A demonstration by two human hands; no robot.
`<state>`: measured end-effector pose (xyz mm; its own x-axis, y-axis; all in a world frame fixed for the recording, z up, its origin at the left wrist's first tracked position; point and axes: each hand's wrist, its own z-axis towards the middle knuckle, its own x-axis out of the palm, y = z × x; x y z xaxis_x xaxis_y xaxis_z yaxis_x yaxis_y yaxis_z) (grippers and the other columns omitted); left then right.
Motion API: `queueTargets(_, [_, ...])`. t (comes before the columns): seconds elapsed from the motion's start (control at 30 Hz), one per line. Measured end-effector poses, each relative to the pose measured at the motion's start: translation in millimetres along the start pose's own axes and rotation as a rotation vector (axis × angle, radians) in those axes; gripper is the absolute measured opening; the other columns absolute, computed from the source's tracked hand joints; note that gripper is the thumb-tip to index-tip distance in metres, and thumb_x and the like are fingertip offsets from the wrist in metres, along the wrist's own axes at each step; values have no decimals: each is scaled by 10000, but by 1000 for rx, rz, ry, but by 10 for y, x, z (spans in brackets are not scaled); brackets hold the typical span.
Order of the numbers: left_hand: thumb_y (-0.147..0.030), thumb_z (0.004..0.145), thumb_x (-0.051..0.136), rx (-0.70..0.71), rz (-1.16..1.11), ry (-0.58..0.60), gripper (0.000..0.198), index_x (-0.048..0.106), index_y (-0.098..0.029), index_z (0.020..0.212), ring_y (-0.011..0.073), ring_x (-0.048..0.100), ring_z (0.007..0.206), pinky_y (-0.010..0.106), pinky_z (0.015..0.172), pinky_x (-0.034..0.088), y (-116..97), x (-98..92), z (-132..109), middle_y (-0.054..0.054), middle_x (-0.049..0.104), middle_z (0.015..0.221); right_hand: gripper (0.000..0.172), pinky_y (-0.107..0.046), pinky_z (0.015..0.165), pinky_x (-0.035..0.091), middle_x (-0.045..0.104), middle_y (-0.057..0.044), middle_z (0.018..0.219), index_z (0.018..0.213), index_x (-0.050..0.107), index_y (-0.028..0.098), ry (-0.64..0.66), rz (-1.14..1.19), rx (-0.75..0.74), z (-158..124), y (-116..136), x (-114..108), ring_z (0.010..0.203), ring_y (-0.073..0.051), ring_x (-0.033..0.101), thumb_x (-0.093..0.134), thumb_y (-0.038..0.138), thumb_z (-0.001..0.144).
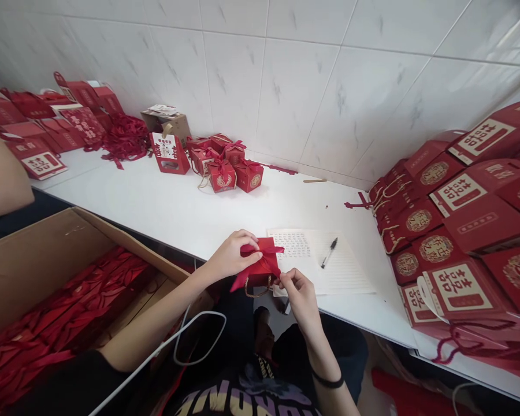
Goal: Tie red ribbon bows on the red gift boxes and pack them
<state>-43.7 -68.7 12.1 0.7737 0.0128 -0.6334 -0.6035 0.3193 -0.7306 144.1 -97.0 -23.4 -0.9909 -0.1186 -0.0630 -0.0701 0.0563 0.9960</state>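
A small red gift box with a red ribbon on top and a thin cord handle hanging below is held over the near edge of the white table. My left hand is closed on the box's top, fingers pinching the ribbon. My right hand is closed on the box's lower right side. Just behind the box lies a sheet of lined paper with a black pen on it.
Finished small ribboned boxes cluster at the back. Stacked flat red boxes with gold emblems fill the right. Red boxes and loose ribbons lie back left. An open cardboard carton of red ribbons stands left. Another person's arm shows at far left.
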Motion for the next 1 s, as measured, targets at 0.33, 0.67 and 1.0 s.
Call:
queueTargets(0.33, [-220, 740, 571, -28, -18, -73, 46, 602, -194, 716, 190, 560, 945, 393, 909, 442, 55, 84, -47, 36, 603, 970, 357, -265, 547, 401, 536, -9, 581, 533, 377, 216, 9, -45, -66, -90, -47, -10, 554, -149, 483, 555, 460, 723])
queueTargets(0.67, [-200, 739, 577, -40, -59, -85, 10, 584, -195, 743, 190, 548, 960, 394, 919, 432, -12, 120, -56, 32, 582, 944, 367, -233, 553, 434, 624, 2, 584, 693, 577, 188, 554, -196, 66, -324, 31, 211, 539, -142, 588, 451, 479, 879])
queueTargets(1.0, [-170, 731, 583, -66, -106, -117, 23, 588, -193, 732, 183, 541, 964, 387, 917, 434, -29, 170, -78, 31, 574, 948, 406, -240, 499, 417, 605, -16, 489, 693, 651, 159, 332, -65, 2, -223, 45, 649, 431, -136, 515, 433, 467, 845])
